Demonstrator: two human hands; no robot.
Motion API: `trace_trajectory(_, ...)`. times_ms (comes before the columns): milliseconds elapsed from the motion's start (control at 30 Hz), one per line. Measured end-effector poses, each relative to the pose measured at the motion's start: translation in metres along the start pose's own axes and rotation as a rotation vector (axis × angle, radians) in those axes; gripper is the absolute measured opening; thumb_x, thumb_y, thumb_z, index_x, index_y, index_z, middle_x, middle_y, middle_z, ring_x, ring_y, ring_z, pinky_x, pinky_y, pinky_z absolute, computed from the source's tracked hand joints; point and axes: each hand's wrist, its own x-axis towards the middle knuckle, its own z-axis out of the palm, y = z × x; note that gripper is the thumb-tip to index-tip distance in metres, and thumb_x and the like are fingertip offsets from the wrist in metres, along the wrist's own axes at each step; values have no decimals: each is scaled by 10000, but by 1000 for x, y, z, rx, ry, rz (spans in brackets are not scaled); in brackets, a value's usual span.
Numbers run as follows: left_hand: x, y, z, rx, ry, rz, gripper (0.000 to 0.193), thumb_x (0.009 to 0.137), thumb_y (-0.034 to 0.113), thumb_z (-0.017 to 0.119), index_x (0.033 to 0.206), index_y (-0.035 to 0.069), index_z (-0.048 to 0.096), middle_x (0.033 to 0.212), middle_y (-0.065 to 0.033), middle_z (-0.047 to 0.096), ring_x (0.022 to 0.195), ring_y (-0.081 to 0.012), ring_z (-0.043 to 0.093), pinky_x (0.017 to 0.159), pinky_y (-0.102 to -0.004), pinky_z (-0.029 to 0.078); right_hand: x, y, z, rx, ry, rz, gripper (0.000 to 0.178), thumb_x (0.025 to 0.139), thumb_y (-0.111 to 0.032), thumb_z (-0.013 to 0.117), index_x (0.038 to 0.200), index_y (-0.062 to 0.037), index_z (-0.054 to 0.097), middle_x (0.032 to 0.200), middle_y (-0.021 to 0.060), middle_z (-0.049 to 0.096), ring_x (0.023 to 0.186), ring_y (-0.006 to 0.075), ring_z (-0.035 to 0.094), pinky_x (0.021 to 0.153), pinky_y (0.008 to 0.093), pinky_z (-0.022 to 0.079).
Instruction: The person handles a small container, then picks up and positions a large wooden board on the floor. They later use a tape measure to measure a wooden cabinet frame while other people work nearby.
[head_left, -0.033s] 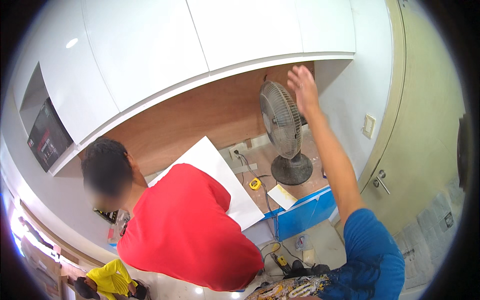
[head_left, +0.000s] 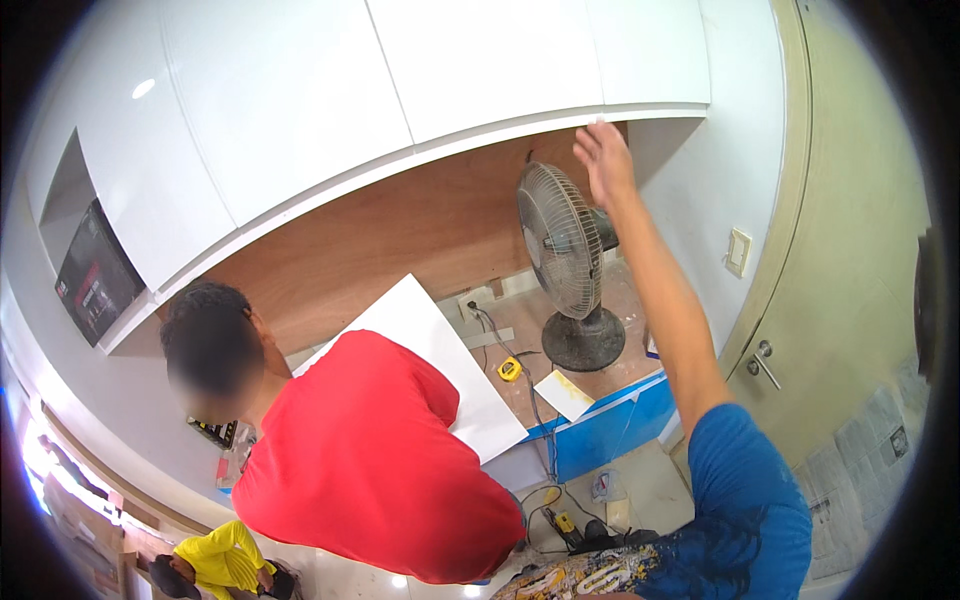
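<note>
My right arm, in a blue sleeve, reaches up and forward past the fan. At its end my right hand is open, fingers stretched upward, with nothing in it. Its fingertips are at the lower edge of the white overhead cabinet; I cannot tell whether they touch it. Just left of and below the hand stands a dark desk fan with a wire cage, its round base on the counter. My left hand is out of the picture.
A person in a red shirt bends over a white panel on the counter. A yellow tape measure, a cable and a pale sheet lie near the fan. A door is at right; a person in yellow is lower left.
My right hand has shifted slightly upward, its fingertips closer to the cabinet's lower edge. The person in red has barely moved.
</note>
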Motion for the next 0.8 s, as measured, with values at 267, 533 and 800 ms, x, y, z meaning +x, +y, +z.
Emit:
trace_trajectory(267, -74, 229, -37, -434, 606, 587, 382, 1037, 260, 490, 1313, 0, 532, 1041, -78, 614, 884, -143, 568, 799, -243, 455, 121, -32, -15, 538, 333, 326, 795, 930, -273, 581, 1490, 80, 141, 1457, 261, 304, 1346, 388, 359, 1114, 472, 348)
trace_trajectory(533, -141, 429, 100, 40, 110, 1135, 304, 1011, 180, 496, 1199, -28, 616, 1050, -87, 616, 866, -159, 600, 785, -281, 486, 89, -87, -83, 712, 38, 451, 529, 945, -304, 573, 1296, 46, 389, 1087, 149, 500, 724, 199, 484, 662, 330, 449)
trace_trajectory(800, -217, 559, 543, 646, -516, 2188, 397, 880, 247, 692, 1232, 81, 616, 1291, -157, 561, 1201, -360, 535, 996, -460, 442, 68, -129, -138, 215, -29, 146, 427, 1011, -414, 533, 1171, -18, 542, 1023, 85, 624, 847, 209, 656, 600, 255, 472)
